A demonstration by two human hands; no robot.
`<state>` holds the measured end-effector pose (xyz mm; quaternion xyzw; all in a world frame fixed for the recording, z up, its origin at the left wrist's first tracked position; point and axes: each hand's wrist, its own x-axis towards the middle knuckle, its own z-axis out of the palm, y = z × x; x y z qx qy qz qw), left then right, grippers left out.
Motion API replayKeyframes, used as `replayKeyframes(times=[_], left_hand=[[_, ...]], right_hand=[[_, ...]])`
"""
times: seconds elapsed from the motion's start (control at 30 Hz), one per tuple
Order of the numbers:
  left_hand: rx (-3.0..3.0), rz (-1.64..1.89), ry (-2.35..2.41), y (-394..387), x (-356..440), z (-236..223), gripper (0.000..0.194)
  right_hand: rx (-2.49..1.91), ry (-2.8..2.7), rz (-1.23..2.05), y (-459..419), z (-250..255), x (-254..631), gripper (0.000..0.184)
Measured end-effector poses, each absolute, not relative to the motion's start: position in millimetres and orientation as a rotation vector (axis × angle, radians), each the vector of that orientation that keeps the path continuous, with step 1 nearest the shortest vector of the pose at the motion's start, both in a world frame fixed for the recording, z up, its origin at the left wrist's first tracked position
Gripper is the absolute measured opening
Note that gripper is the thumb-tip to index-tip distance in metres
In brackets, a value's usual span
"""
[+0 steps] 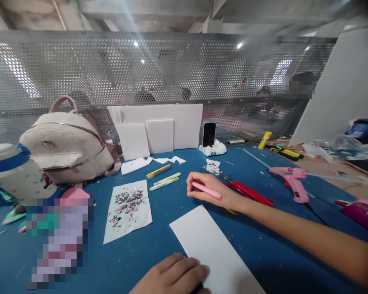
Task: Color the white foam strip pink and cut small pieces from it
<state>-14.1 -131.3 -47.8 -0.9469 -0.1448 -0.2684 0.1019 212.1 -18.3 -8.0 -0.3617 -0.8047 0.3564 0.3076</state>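
Observation:
Between its thumb and fingers my right hand (204,188) grips a pink pen (207,190), held above the blue table. At the bottom my left hand (174,275) lies with fingers stretched over the edge of a white foam board strip (213,249). The strip reaches from the near edge up to just below my right hand. Behind my right forearm lies a red-handled tool (251,193). Left of my right hand rest two light green markers (165,180) and a yellow and grey pen-like item (158,171).
White paper (115,228) holds many small coloured bits. A pink backpack (67,143) and a white cup (15,175) stand left. White boards (187,126) lean at the back near a phone (209,134). A pink glue gun (294,181) and yellow glue stick (265,140) are right.

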Motion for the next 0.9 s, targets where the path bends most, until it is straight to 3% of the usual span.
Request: replayKeyframes(times=[0.27,0.6,0.9], left_hand=[[-2.727,-0.613,-0.366,-130.6,-34.2,-60.8,0.031],[-2.583,-0.883,-0.367,-128.3,-23.4,-105.3,0.035],[-2.634,-0.708,-0.366,-130.4,-23.9,-58.0,0.037]], right_hand=[[-0.975,-1.971,1.115,-62.5,7.7,216.1,0.037],[-1.157,-2.219,0.858,-37.3,-4.3,223.4,0.015],[-1.204,-2.416,0.881,-12.7,-16.0,222.8,0.018]])
